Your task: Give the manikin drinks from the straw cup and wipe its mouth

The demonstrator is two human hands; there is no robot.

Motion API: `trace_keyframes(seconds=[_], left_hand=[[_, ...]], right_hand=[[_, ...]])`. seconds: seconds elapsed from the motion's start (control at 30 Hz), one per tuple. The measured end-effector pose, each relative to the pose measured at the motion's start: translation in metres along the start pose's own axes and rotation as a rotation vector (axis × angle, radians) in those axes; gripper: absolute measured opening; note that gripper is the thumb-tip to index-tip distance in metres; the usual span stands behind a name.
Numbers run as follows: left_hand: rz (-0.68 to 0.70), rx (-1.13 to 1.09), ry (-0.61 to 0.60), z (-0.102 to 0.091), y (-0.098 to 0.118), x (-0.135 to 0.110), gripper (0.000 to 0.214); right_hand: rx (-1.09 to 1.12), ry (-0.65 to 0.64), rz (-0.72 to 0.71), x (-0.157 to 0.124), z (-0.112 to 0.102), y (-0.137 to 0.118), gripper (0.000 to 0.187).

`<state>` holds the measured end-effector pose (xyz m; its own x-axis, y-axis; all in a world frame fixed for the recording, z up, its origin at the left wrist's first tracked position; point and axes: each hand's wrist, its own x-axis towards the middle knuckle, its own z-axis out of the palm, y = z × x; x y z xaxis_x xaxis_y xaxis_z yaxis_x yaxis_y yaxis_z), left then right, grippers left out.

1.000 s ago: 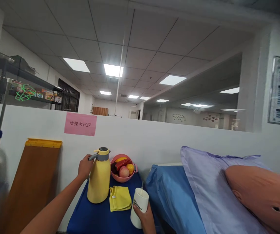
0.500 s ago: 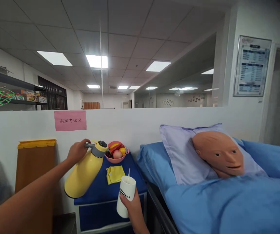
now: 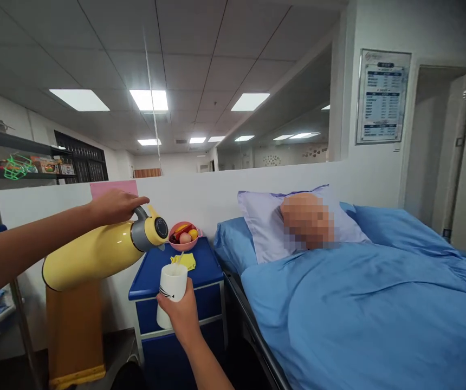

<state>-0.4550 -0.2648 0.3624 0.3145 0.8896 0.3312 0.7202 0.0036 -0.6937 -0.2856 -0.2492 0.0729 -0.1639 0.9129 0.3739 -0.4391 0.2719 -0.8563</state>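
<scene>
Flask: your left hand (image 3: 113, 206) is wrapped tight round the handle of the yellow flask (image 3: 95, 253), tipped near level, spout just above the cup's rim.
Cup: your right hand (image 3: 181, 317) is clasped round the white cup (image 3: 169, 291), upright, a straw or spoon standing in it, just below the flask's spout.
Progress: flask lifted and tilted, cup in place; no stream shows, and you cannot tell the level in the cup, so I judge the pour barely begun.
Left to do: fill, right the flask, set it down.
Beyond the flask: blue cabinet (image 3: 200, 269) with yellow cloth (image 3: 186, 261) and fruit bowl (image 3: 183, 238); bed (image 3: 358, 303) to its right.
</scene>
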Motion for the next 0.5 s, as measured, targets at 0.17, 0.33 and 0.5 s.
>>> trace_keyframes(seconds=[0.17,0.33,0.5], left_hand=[[0.131,0.142,0.013,-0.043,0.01,0.006,0.045],[0.28,0.201,0.053,-0.054,0.02,0.016,0.039],[0.347,0.198,0.067,-0.055,0.033,0.02,0.033]], right_hand=[[0.007,-0.012,-0.022,-0.001,0.012,-0.021,0.044],[0.013,-0.007,-0.021,-0.004,0.014,-0.027,0.043],[0.045,0.007,-0.023,-0.004,0.011,-0.027,0.042]])
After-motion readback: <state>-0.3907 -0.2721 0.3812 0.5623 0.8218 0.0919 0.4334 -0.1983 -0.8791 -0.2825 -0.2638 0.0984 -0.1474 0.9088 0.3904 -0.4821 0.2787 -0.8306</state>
